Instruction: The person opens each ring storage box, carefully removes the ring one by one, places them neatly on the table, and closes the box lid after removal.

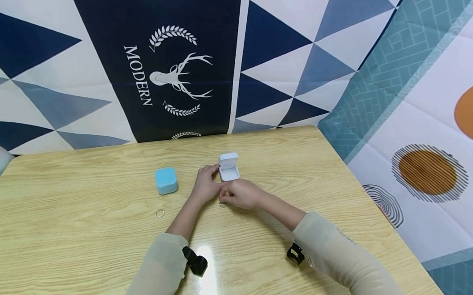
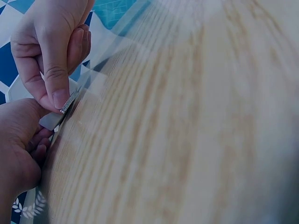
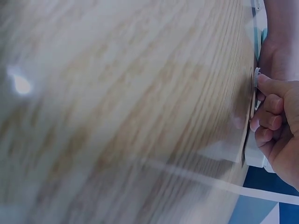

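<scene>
A small white ring box (image 1: 229, 173) stands on the table with its lid raised. My left hand (image 1: 206, 184) is at the box's left side and front corner, gripping it between fingers and thumb. Just in front of the box, my right hand (image 1: 243, 194) pinches a ring (image 1: 222, 204) between thumb and forefinger, low over the tabletop. From the left wrist, the ring (image 2: 70, 101) shows a sparkling, stone-set band below the right hand's (image 2: 51, 51) fingertips. The right wrist view also has the ring (image 3: 256, 77) at the thumb tip.
A closed light-blue box (image 1: 166, 181) sits left of my hands. A second ring (image 1: 160, 213) lies on the wood in front of it. The table (image 1: 86, 262) ends at a patterned cloth backdrop (image 1: 184, 70) behind, with another cloth (image 1: 422, 178) along the right.
</scene>
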{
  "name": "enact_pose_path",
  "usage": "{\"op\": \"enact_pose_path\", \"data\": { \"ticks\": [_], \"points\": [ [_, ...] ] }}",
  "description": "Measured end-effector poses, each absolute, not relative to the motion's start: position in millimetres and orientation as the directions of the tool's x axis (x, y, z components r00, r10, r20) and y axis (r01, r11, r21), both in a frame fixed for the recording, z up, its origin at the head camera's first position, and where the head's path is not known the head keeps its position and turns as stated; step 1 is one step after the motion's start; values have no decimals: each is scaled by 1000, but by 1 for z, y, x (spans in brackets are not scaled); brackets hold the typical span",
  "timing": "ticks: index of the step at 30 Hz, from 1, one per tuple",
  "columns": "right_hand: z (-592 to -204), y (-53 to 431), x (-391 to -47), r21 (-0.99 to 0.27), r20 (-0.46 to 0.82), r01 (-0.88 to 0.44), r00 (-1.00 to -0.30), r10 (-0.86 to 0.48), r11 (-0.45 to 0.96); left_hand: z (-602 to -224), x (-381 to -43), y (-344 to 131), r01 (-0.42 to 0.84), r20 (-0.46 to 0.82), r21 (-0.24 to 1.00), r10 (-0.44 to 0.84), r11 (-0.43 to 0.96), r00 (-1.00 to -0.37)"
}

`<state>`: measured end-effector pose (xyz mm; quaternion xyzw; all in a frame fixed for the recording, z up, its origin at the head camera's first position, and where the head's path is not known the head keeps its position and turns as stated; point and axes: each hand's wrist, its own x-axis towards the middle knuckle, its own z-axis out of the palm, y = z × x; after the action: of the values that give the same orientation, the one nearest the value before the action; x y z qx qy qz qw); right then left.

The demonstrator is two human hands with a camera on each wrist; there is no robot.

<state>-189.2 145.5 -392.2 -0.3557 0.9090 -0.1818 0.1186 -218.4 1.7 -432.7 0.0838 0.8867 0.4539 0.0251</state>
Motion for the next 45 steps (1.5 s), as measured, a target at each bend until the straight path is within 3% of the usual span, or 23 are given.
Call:
{"op": "enact_pose_path", "data": {
  "ticks": [45],
  "points": [
    [-406, 145, -189, -359, 2, -653, -715, -699, 667, -435, -219, 1, 114, 20, 814, 168, 570, -986]
  ]
}}
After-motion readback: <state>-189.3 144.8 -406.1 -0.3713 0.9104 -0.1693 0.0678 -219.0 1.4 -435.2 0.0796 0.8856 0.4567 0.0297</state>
